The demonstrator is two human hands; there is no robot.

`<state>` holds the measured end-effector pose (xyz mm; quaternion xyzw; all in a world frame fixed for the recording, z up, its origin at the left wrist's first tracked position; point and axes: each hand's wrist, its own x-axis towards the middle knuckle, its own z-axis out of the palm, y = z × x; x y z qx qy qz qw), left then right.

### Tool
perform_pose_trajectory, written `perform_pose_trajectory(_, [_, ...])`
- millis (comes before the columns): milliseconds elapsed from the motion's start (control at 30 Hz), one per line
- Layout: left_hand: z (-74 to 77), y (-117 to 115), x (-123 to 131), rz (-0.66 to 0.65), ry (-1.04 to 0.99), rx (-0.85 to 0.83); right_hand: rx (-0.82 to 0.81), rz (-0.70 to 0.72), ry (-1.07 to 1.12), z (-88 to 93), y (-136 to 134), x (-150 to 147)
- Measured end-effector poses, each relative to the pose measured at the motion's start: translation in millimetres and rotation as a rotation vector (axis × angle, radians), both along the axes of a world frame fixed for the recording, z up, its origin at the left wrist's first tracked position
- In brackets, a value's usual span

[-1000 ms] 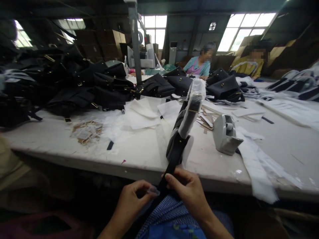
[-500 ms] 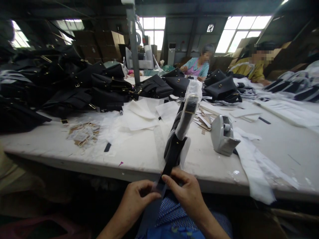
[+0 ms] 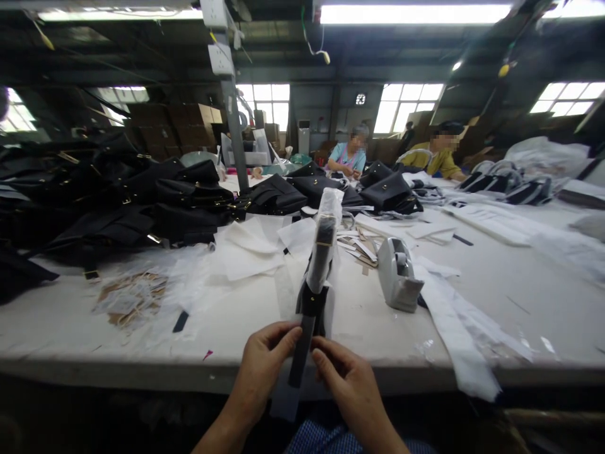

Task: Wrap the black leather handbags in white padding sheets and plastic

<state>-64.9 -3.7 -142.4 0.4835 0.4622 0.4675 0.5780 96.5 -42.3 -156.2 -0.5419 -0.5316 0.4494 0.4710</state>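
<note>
Through my head view, my left hand (image 3: 267, 359) pinches the long flat black strap (image 3: 301, 352) and translucent plastic film (image 3: 285, 405) at the white desk (image 3: 231, 309)'s front edge; my right hand (image 3: 347, 378) curls narrowly beside it, its grip unclear.

Strap (image 3: 299, 367): coloured black
Bags (image 3: 186, 192): coloured black, dotted with gold
Tape dispenser (image 3: 393, 277): finished in grey
Table (image 3: 241, 309): coloured off-white
Clothing (image 3: 316, 437): patterned in blue-and-white checks
Tags (image 3: 135, 299): mixed brown and white
</note>
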Motion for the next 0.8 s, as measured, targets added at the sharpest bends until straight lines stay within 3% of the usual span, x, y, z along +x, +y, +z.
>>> perform_pose_trajectory(400, [4.3, 19.8, 14.6, 0.147, -0.033, 0.113, -0.050, -0.069, 0.182, 17.6, 27.5, -11.9])
perform_pose_trajectory(800, [7.3, 32.1, 20.5, 0.226, -0.101, 0.131, 0.041, -0.129, 0.070, 35.8, 42.7, -23.0])
